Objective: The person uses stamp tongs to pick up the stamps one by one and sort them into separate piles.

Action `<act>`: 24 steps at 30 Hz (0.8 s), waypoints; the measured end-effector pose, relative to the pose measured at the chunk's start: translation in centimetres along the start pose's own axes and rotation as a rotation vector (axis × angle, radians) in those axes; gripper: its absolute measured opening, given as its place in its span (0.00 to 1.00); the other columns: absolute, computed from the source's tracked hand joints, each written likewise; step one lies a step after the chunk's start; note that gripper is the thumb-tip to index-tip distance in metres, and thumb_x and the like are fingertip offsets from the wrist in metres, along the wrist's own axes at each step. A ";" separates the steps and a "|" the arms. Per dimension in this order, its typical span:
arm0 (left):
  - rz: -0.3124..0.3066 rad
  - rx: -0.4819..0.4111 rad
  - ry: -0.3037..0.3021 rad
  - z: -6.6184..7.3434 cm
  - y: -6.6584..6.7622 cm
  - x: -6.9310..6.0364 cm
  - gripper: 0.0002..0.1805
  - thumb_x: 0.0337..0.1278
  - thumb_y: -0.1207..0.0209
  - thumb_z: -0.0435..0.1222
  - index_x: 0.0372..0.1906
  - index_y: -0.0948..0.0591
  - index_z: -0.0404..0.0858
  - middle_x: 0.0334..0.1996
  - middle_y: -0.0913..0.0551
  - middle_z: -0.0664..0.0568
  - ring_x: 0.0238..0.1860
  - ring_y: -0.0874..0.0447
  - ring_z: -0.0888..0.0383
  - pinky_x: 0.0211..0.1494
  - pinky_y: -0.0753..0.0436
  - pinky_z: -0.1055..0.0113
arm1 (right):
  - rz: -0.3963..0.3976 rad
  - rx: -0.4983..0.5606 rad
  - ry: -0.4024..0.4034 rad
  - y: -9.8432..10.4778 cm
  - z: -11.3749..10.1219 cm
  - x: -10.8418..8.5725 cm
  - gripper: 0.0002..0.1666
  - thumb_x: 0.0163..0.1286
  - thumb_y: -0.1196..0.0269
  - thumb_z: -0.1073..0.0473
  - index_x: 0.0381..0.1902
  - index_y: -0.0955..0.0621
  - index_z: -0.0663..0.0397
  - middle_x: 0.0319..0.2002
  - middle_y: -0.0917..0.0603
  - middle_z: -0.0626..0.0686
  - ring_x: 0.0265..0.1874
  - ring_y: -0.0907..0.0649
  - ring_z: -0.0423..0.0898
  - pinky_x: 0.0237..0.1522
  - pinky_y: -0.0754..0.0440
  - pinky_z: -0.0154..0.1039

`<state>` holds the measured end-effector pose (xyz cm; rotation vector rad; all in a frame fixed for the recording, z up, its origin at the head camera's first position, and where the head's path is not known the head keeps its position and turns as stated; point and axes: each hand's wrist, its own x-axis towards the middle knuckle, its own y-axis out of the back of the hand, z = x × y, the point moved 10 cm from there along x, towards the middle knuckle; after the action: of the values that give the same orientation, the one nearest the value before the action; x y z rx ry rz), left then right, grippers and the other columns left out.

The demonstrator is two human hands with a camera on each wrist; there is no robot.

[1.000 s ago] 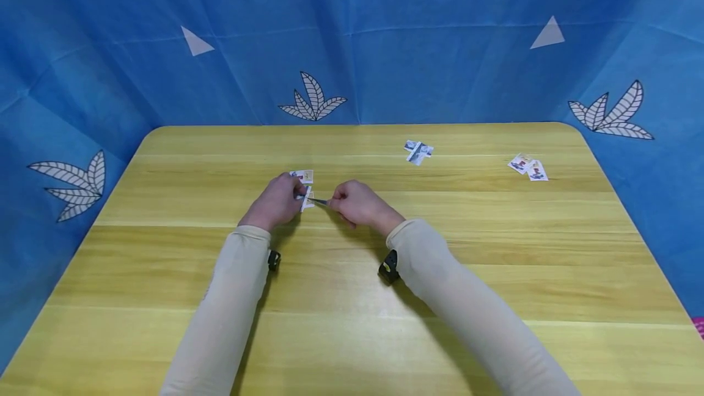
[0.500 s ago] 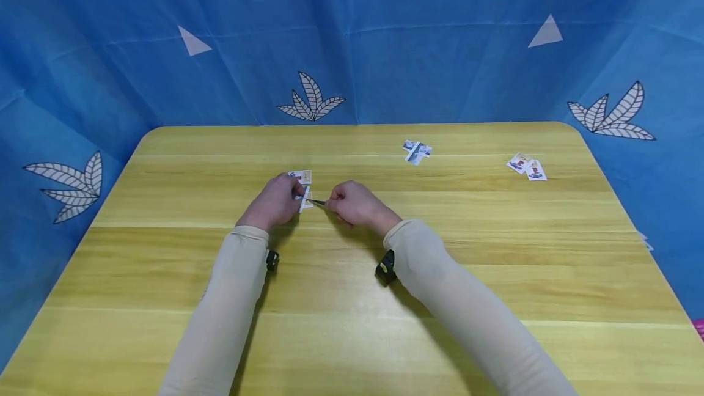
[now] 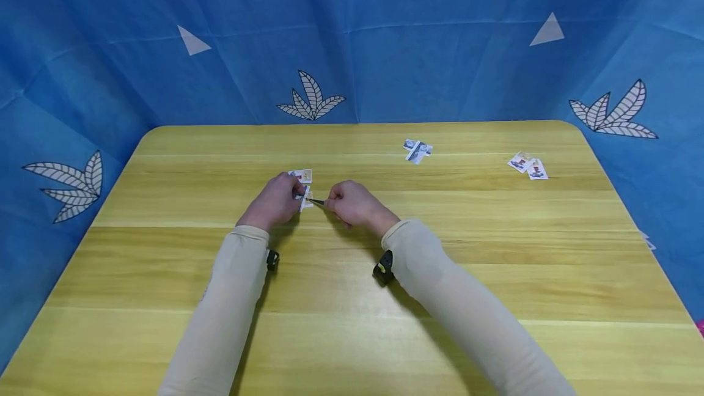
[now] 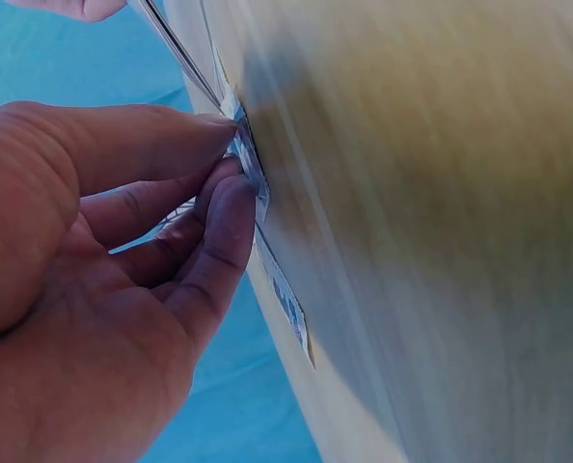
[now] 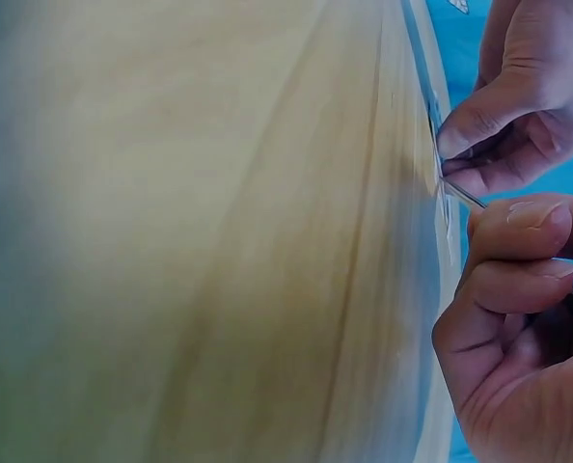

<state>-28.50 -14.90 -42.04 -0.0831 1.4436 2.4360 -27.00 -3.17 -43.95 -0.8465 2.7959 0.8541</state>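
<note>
Pale sleeves (image 3: 211, 322) cross the wooden table (image 3: 330, 335); the right hand (image 3: 356, 203), fingers curled, holds a slim metal tool (image 3: 317, 202), its tip at a small card (image 3: 304, 199); the left hand (image 3: 274, 201) pinches that card at the tabletop, thumb and fingertips nearly together; a printed card (image 3: 304, 175) lies just beyond; farther off lie crossed cards (image 3: 416, 153); behind hangs a blue curtain (image 3: 385, 66).
</note>
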 end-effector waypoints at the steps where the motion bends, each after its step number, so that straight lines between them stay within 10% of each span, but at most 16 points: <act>1: 0.002 0.001 -0.003 0.0 0.0 0.0 0.06 0.62 0.43 0.25 0.43 0.21 0.29 0.43 0.21 0.40 0.42 0.25 0.49 0.47 0.24 0.57 | 0.000 0.001 -0.003 0.0 0.0 0.0 0.13 0.76 0.46 0.59 0.34 0.20 0.62 0.17 0.26 0.50 0.11 0.26 0.44 0.19 0.28 0.36; 24: 0.085 0.008 -0.092 0.9 1.3 -1.6 0.09 0.63 0.41 0.27 0.46 0.21 0.28 0.43 0.24 0.40 0.43 0.24 0.47 0.50 0.22 0.55 | 0.021 0.047 0.017 1.4 -0.9 -1.3 0.13 0.75 0.45 0.60 0.37 0.20 0.65 0.17 0.27 0.50 0.11 0.28 0.43 0.17 0.31 0.35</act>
<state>-27.31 -15.08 -40.16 0.0919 1.4443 2.4660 -26.64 -2.06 -42.19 -0.8228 2.8322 0.7844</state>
